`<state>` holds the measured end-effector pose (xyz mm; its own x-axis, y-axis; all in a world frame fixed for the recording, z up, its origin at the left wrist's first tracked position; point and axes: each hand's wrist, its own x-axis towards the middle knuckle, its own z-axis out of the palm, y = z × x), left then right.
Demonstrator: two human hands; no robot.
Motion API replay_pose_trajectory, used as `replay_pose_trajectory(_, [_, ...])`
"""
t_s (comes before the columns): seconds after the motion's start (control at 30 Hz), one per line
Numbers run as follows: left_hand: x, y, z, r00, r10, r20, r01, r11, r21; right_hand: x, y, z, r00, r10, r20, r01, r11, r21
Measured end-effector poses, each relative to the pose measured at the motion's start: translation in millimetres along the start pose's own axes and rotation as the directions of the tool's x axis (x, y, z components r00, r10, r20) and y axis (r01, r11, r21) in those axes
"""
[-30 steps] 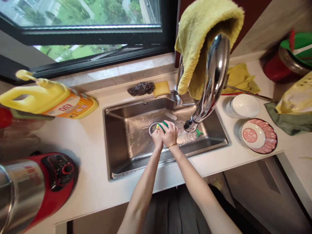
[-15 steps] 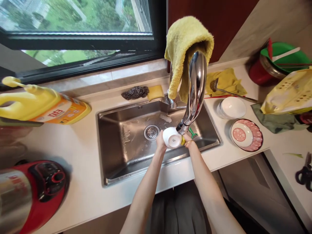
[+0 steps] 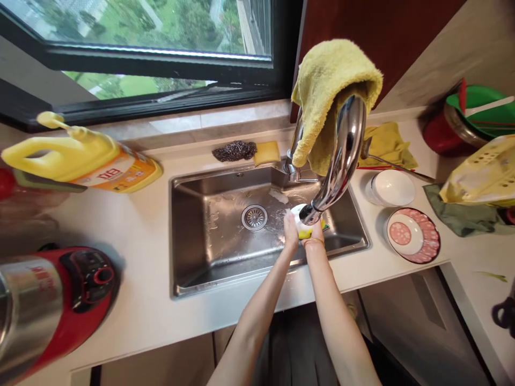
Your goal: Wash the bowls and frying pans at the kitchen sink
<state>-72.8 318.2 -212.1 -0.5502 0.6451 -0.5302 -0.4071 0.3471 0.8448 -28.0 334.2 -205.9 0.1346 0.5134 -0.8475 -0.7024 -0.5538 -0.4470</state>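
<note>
My left hand (image 3: 291, 230) grips the left side of a white bowl (image 3: 296, 211) over the right half of the steel sink (image 3: 209, 279). The chrome faucet (image 3: 341, 153) hides much of the bowl. A yellow sponge (image 3: 304, 234) shows at the bowl's near side, against my right hand (image 3: 316, 235), whose fingers close around it and are partly hidden by the spout. Behind that hand, a bit of a green-handled tool (image 3: 325, 227) peeks out in the sink.
A yellow towel (image 3: 333, 69) drapes over the faucet. Steel wool (image 3: 234, 151) and another sponge (image 3: 267, 153) lie behind the sink. Stacked white bowls (image 3: 392, 187) and a pink-patterned bowl (image 3: 431, 236) stand right. A detergent jug (image 3: 96, 166) and a red appliance (image 3: 60, 343) stand left.
Both hands have drawn closer together and turned the bowl, so its underside no longer faces me. The sponge now shows lower, between the hands. The whole view has shifted slightly.
</note>
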Motion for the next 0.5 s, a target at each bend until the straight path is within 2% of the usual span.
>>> replay_pose_trajectory(0.07, [-11.2,-2.0,-6.2,0.987,0.139,0.078,-0.145,0.987,0.075,-3.1,-2.5,0.9,0.997,-0.013,-0.082,0.010,0.999,-0.032])
replay_pose_trajectory(0.1, [-13.2,-0.3,-9.0,0.977,0.173,0.121,-0.186,0.976,0.109,-4.9,-3.4,0.8,0.995,-0.043,-0.095,0.038,0.998,-0.057])
replay_pose_trajectory(0.17, [-10.3,6.7,-11.8,0.977,0.150,0.150,-0.170,0.976,0.135,-8.8,-4.2,-0.1,0.989,-0.139,-0.057,0.131,0.984,-0.123])
replay_pose_trajectory(0.27, [4.6,20.4,-7.7,0.994,0.090,0.059,-0.095,0.993,0.077,-13.0,-3.1,-3.2,0.964,-0.256,0.068,0.265,0.928,-0.261])
replay_pose_trajectory(0.33, [14.2,28.8,-3.9,0.997,0.083,-0.010,-0.082,0.995,0.048,-14.4,-0.6,-6.3,0.935,-0.322,0.151,0.356,0.853,-0.382])
replay_pose_trajectory(0.4, [19.3,36.8,-4.8,1.000,0.031,-0.002,-0.031,0.997,0.076,-15.3,2.4,-9.5,0.873,-0.397,0.282,0.487,0.703,-0.519])
replay_pose_trajectory(0.47, [19.0,45.2,-12.4,0.988,-0.106,0.111,0.091,0.987,0.130,-16.8,3.8,-11.2,0.794,-0.431,0.429,0.603,0.465,-0.648])
replay_pose_trajectory(0.5, [17.5,49.5,-18.2,0.962,-0.206,0.182,0.177,0.971,0.162,-18.0,3.2,-11.4,0.756,-0.420,0.502,0.641,0.321,-0.697])
